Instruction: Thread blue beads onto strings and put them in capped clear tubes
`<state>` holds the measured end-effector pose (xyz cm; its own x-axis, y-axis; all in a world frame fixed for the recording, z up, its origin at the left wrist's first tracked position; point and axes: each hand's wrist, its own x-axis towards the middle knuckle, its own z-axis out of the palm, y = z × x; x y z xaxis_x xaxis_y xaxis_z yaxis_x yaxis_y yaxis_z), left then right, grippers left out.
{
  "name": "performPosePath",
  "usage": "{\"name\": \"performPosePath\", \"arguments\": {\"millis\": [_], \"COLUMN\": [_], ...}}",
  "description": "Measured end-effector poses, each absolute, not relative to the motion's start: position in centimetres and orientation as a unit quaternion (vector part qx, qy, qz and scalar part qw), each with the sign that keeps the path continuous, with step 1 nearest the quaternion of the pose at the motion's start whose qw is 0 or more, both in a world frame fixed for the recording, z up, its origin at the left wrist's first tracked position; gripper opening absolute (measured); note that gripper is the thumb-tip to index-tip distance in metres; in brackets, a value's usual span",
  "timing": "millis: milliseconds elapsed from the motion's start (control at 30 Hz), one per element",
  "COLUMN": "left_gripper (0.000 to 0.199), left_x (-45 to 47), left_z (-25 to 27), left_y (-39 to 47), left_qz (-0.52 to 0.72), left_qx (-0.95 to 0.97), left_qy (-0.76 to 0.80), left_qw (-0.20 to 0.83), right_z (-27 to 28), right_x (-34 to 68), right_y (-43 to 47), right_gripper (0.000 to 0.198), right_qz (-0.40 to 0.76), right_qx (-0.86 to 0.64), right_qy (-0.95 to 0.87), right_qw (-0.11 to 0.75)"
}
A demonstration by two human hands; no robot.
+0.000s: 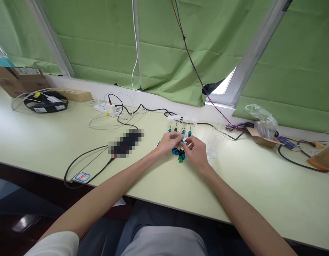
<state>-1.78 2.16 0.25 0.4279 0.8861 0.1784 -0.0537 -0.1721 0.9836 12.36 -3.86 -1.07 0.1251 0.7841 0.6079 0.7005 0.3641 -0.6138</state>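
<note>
Both left hand and right hand in head view curled, pinching a small blue-and-white piece between them. Blue pieces and a green piece lie on tabletop just below; white-capped clear vials behind.

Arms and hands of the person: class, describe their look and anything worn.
The left hand and right hand wear no gloves, and no watch or bracelet shows. A white sleeve shows on the left arm; the right arm is bare to the picture's edge.

Blue pieces, green curtain
</note>
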Motion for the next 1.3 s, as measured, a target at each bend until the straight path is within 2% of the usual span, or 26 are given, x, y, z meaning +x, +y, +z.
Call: {"name": "performPosePath", "arguments": {"millis": [267,433,600,833,1300], "left_gripper": [0.031,0.029,0.028,0.026,0.022], "left_x": [-1.8,-2.0,-2.0,-1.9,-1.8], "left_z": [0.7,1.6,2.0,2.1,2.3], "left_y": [2.2,1.9,1.7,1.4,1.3], "left_qz": [0.439,0.483,0.500,0.501,0.497], "left_qx": [0.600,0.576,0.549,0.527,0.519], "left_qy": [0.321,0.332,0.336,0.341,0.350], "left_qw": [0.587,0.570,0.579,0.596,0.601], "right_z": [-0.9,-0.9,-1.4,-1.8,-1.2], "right_x": [12.4,12.4,12.8,13.4,13.9], "right_y": [-4.0,-3.8,-3.3,-3.2,-3.2], "right_gripper": [0.026,0.022,0.019,0.016,0.012], "right_qz": [0.061,0.070,0.043,0.040,0.102], "right_qx": [-0.560,-0.563,-0.558,-0.591,-0.585], "right_qy": [-0.660,-0.657,-0.688,-0.715,-0.731], "right_qw": [0.498,0.496,0.462,0.372,0.337]}}
